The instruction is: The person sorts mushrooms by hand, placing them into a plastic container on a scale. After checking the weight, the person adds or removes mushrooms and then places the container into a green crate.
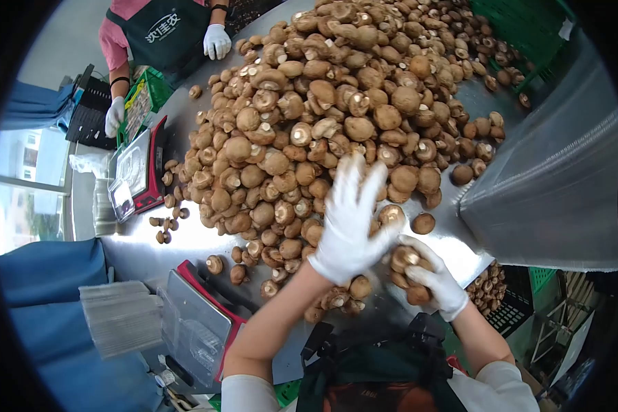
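Observation:
Brown shiitake mushrooms point(275, 162) lie in a big heap on a shiny metal table point(139, 248). My left hand point(350, 226), in a white glove, is stretched over the near edge of the heap with its fingers spread. It looks slightly blurred and holds nothing that shows. In my gloved right hand point(438, 280), just to the right, a few mushrooms point(406, 264) are gripped with pale stems and brown caps. One loose mushroom point(423, 222) rests on the metal above that hand. A smaller cluster of mushrooms point(336, 298) sits below my left wrist.
A red-edged scale point(206, 323) stands at lower left beside stacked clear trays point(122, 317); another scale point(136, 172) is farther up. Across the table is a gloved person point(161, 34). A metal panel point(556, 178) rises at right, with a green crate point(522, 34) above and a black crate point(511, 309) below.

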A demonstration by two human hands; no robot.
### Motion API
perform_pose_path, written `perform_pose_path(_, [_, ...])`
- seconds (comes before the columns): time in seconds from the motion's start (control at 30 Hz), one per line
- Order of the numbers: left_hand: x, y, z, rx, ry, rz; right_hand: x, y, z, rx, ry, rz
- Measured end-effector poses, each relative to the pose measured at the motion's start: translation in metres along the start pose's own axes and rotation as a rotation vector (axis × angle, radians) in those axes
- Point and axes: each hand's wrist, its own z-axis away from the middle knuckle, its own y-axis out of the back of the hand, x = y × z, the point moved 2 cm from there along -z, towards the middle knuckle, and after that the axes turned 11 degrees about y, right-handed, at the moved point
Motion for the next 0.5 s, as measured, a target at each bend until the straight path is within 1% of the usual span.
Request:
perform_pose_path(0.03, [-0.012, -0.004, -0.017, 0.117, -0.022, -0.107, -0.009, 0.012, 0.014, 0.014, -0.032, 0.032])
perform_pose_path(0.07, [-0.017, -0.004, -0.032, 0.202, 0.014, -0.304, -0.014, 0.025, 0.031, 0.024, -0.065, 0.066])
perform_pose_path(0.1, [-0.019, 0.001, -0.046, 0.224, 0.066, -0.439, -0.017, 0.039, 0.048, 0.031, -0.098, 0.099])
perform_pose_path(0.17, [-0.039, -0.004, -0.057, 0.193, 0.170, -0.551, -0.018, 0.073, 0.082, 0.099, -0.119, 0.320])
perform_pose_path(0.23, [-0.060, -0.011, -0.046, 0.237, 0.103, -0.525, -0.011, 0.112, 0.118, 0.120, -0.005, 0.621])
perform_pose_path(0.27, [-0.070, -0.015, -0.036, 0.255, 0.070, -0.514, -0.001, 0.136, 0.140, 0.225, -0.081, 0.733])
perform_pose_path(0.3, [-0.079, -0.017, -0.023, 0.311, 0.013, -0.475, 0.001, 0.149, 0.150, 0.270, -0.161, 0.941])
perform_pose_path(0.37, [-0.095, -0.022, 0.010, 0.320, 0.021, -0.424, 0.003, 0.174, 0.171, 0.332, -0.382, 1.335])
perform_pose_path(0.4, [-0.092, -0.016, 0.021, 0.254, 0.070, -0.436, 0.022, 0.197, 0.184, 0.386, -0.275, 1.507])
perform_pose_path(0.43, [-0.084, -0.007, 0.029, 0.188, 0.117, -0.446, 0.035, 0.206, 0.189, 0.441, -0.161, 1.675])
perform_pose_path(0.47, [-0.077, 0.001, 0.037, 0.122, 0.161, -0.457, 0.046, 0.220, 0.196, 0.335, -0.317, 1.734])
perform_pose_path(0.5, [-0.073, 0.006, 0.044, 0.153, 0.132, -0.472, 0.044, 0.220, 0.192, 0.226, -0.470, 1.785])
